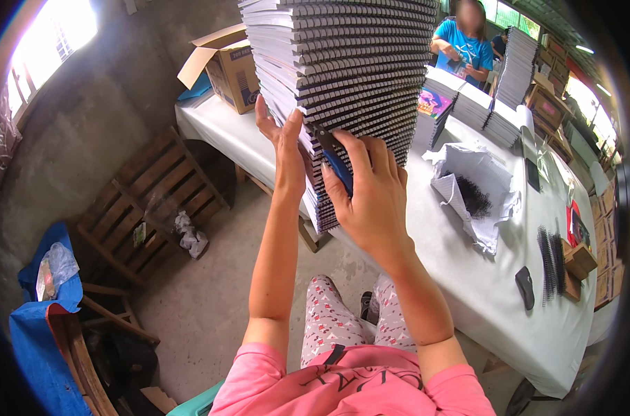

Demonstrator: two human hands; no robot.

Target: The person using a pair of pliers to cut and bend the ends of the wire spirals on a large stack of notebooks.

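Note:
A tall stack of spiral-bound books (356, 76) with black coil bindings rises in front of me at the edge of the table. My right hand (374, 187) is closed around pliers (338, 168) with blue handles and dark jaws. The jaws point up and to the left, at the coil ends along the stack's near corner. My left hand (285, 139) lies against the stack's left side, fingers stretched and apart, with its thumb close to the plier jaws. Whether the jaws grip a coil I cannot tell.
On the white-covered table (461, 277) are a paper-lined holder (495, 229) of black coil trimmings, loose black coils (551, 260) and more book stacks (516, 66). An open carton (235, 76) stands at far left. A person in blue (471, 48) works across the table. A wooden pallet (148, 201) leans left.

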